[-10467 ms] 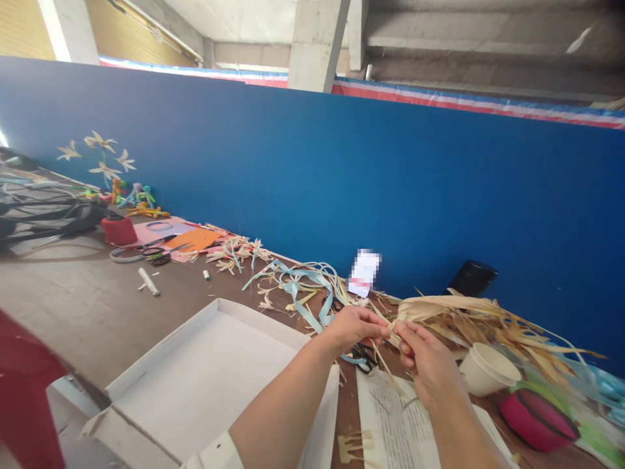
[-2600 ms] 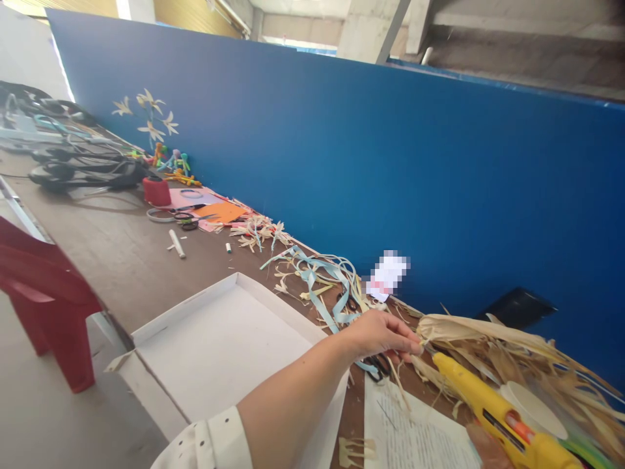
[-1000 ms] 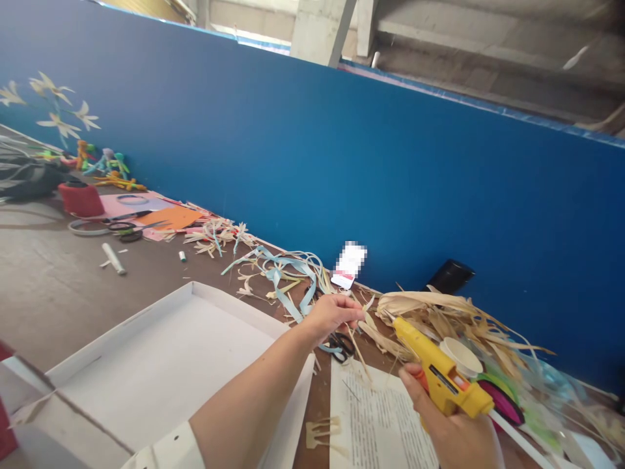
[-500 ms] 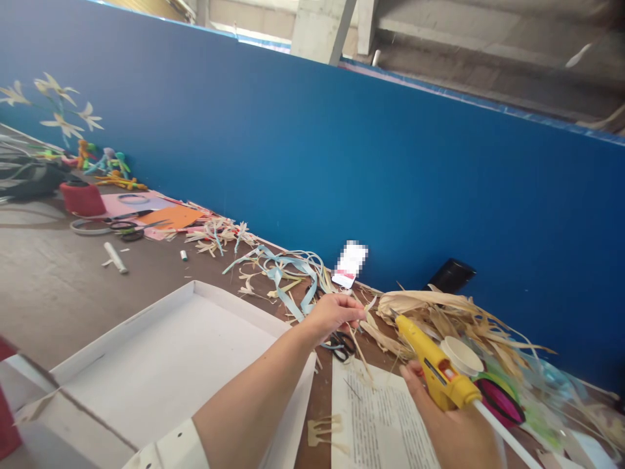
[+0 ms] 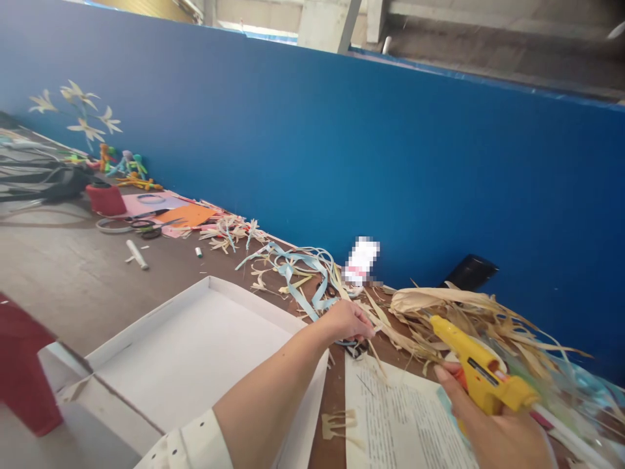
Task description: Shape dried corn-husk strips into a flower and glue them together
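Observation:
My right hand (image 5: 493, 423) grips a yellow glue gun (image 5: 476, 371), its nozzle aimed up-left at a heap of dried corn husks (image 5: 454, 309). My left hand (image 5: 347, 322) is closed in a pinch on a thin husk strip (image 5: 377, 355) that trails down over a printed paper sheet (image 5: 395, 417). Black scissors (image 5: 359, 348) lie just under the left hand, mostly hidden by it.
A white shallow box lid (image 5: 195, 352) lies at the left of my arm. Blue ribbon strips (image 5: 303, 273), husk scraps, a red spool (image 5: 105, 198), orange paper (image 5: 188, 216) and another pair of scissors lie along the blue partition wall (image 5: 342, 163). A red chair (image 5: 22, 365) stands at the lower left.
The glue gun has drawn back to the right, away from the strip. My left hand still pinches the strip and has dropped slightly toward the paper. The camera has shifted a little.

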Demonstrator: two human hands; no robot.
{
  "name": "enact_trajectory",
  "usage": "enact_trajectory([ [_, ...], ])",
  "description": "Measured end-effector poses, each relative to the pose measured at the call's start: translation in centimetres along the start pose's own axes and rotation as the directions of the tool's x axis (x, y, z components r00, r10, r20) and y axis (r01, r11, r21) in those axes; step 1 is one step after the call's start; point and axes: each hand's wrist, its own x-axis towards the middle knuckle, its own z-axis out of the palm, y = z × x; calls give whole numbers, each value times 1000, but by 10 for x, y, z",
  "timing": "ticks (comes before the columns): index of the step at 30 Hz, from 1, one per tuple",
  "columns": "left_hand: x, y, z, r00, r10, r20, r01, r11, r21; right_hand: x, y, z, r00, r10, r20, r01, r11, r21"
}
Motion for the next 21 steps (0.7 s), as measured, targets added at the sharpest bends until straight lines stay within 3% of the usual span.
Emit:
enact_trajectory([
  [2, 0, -1, 2, 999, -42, 25, 39, 995, 89, 0, 1, 2, 998, 54, 15, -55, 997, 45],
  [4, -1, -1, 5, 999, -31, 31, 25, 984, 177, 0, 2, 7, 996, 79, 49, -87, 975, 203],
  [7, -3, -2, 8, 999, 34, 6, -34, 938, 344, 1, 1, 18, 991, 88, 104, -127, 873, 471],
  [9, -3, -3, 9, 996, 86, -34, -63, 897, 438, 2, -1, 23, 985, 91, 148, -159, 814, 558],
  [13, -2, -2, 12, 965, 225, -136, -120, 839, 531, 5, -8, 29, 980, 57, 191, -167, 758, 630],
  [21, -10, 9, 21, 877, 430, -213, -244, 782, 573, 7, -26, 38, 978, 120, 172, -209, 655, 726],
])
